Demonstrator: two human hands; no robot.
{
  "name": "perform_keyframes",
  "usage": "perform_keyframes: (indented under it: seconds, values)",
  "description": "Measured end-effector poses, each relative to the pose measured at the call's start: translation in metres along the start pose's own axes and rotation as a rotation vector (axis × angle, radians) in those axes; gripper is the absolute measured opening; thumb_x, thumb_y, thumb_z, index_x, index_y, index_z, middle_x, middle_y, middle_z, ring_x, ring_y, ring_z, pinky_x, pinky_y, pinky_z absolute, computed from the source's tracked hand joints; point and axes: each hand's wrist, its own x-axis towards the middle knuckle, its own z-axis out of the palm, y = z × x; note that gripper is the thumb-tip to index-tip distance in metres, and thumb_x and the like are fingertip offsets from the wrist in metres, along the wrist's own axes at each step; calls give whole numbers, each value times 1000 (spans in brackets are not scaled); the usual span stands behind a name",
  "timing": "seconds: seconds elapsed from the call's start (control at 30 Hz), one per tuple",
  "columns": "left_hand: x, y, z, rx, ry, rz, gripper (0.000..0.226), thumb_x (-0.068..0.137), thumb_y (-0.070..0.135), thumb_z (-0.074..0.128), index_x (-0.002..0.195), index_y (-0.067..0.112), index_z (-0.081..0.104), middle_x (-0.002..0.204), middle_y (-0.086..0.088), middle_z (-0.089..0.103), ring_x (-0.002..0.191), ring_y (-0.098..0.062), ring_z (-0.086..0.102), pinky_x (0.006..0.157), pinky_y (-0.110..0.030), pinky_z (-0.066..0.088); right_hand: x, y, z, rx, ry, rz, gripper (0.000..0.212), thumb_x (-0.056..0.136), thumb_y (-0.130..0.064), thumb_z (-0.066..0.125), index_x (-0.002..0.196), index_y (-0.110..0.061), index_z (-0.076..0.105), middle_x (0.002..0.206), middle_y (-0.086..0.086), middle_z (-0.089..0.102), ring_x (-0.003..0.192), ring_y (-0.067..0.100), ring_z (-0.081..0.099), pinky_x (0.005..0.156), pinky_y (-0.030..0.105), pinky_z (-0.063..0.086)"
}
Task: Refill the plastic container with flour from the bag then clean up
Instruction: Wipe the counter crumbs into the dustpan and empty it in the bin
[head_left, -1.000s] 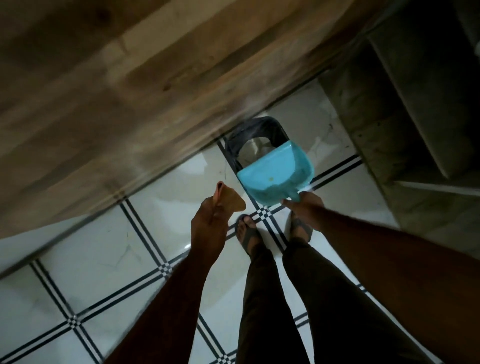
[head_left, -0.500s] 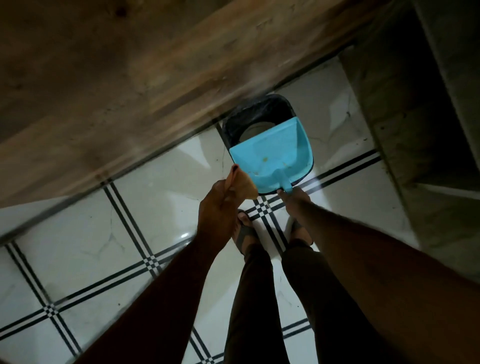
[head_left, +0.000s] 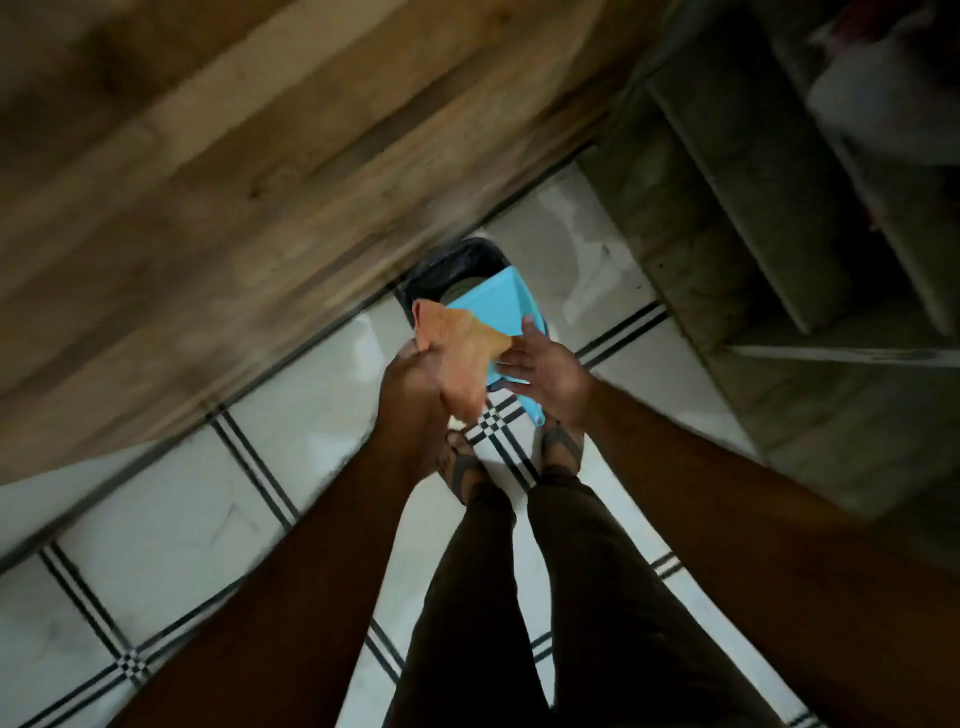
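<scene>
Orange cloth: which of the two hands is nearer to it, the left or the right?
Left. The left hand grips the orange cloth at its lower end. The right hand lies beside it on the blue dustpan, its fingers close to the cloth's right edge.

Most of the dark bin (head_left: 441, 270) hidden behind blue dustpan (head_left: 501, 306) and orange cloth (head_left: 460, 332), dustpan handle largely under right hand (head_left: 550, 369), white object (head_left: 872, 104) far right blurred, forearms cut off below.

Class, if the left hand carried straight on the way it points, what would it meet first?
Probably the blue dustpan, with the orange cloth the left hand grips arriving first; the dark bin lies beyond. Depth is unclear.
</scene>
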Motion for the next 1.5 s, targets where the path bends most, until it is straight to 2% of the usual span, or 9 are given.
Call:
perform_keyframes:
  seconds: [0.1, 0.23, 0.43, 0.6, 1.03, 1.23, 1.3, 1.37, 1.5]
  values:
    - [-34, 50, 61, -133, -120, -11, 39, 108, 19, 47, 141, 9, 63, 129, -17, 77, 114, -29, 77, 98, -47, 61, -81, -71, -13, 277, -210, -85, 101, 91, -86, 30, 153, -10, 54, 149, 18, 62, 138, 35, 58, 113, 49, 47]
    - [-84, 112, 157, -54, -243, -5, 34, 111, 24, 46, 134, 9, 66, 116, -14, 79, 98, -25, 79, 81, -41, 62, -181, -129, -67, 477, -160, -306, 63, 90, -52, 69, 133, -6, 67, 129, 19, 69, 124, 36, 63, 111, 52, 49]
    - [-139, 140, 268, 479, -290, 186, 64, 65, 19, 65, 124, -6, 67, 82, -13, 74, 63, -23, 70, 57, -33, 56, -298, -162, -145, 277, 310, -501, 32, 87, -13, 81, 118, -13, 73, 116, 14, 79, 103, 32, 76, 91, 47, 64]
    - [-206, 135, 339, 745, -318, 270, 23, 91, 3, 73, 114, 3, 68, 88, -14, 73, 60, -14, 67, 37, -17, 45, -364, -151, -216, 221, 532, -594, 24, 89, -13, 82, 112, -9, 75, 104, 14, 80, 94, 31, 76, 72, 41, 64]
    - [-221, 191, 522, 750, -285, 528, 34, 94, -7, 54, 117, 14, 66, 106, -10, 77, 84, -19, 72, 59, -26, 56, -425, -248, -339, 335, 611, -649, 26, 88, -13, 81, 113, -16, 71, 110, 13, 79, 93, 30, 79, 72, 46, 68]
    - [-180, 211, 544, 1356, -231, 849, 38, 97, 8, 63, 133, 21, 65, 121, -7, 75, 104, -29, 72, 79, -34, 61, -408, -266, -353, -136, 865, -413, 40, 91, -20, 83, 123, -17, 59, 96, -3, 61, 76, 11, 67, 48, 20, 55]
    - [-167, 206, 543, 1593, -346, 976, 39, 96, 6, 63, 129, 27, 68, 126, -1, 73, 101, -20, 68, 74, -26, 56, -402, -262, -352, -314, 874, -418, 39, 96, -26, 76, 132, -18, 65, 113, 1, 67, 87, 12, 70, 61, 26, 63]
    - [-148, 203, 541, 1838, -501, 1089, 57, 93, 5, 62, 145, 28, 62, 151, -3, 62, 129, -22, 61, 103, -35, 56, -399, -259, -350, -601, 898, -418, 38, 99, -39, 68, 134, -26, 67, 136, 4, 62, 111, 20, 63, 87, 40, 63]
    - [-132, 202, 544, 2326, -641, 1153, 85, 94, 15, 63, 168, 39, 29, 181, -1, 14, 167, -32, 10, 133, -65, 10, -391, -255, -346, -1053, 768, -337, 46, 93, -51, 70, 138, -47, 60, 155, -3, 46, 140, 30, 39, 111, 56, 39]
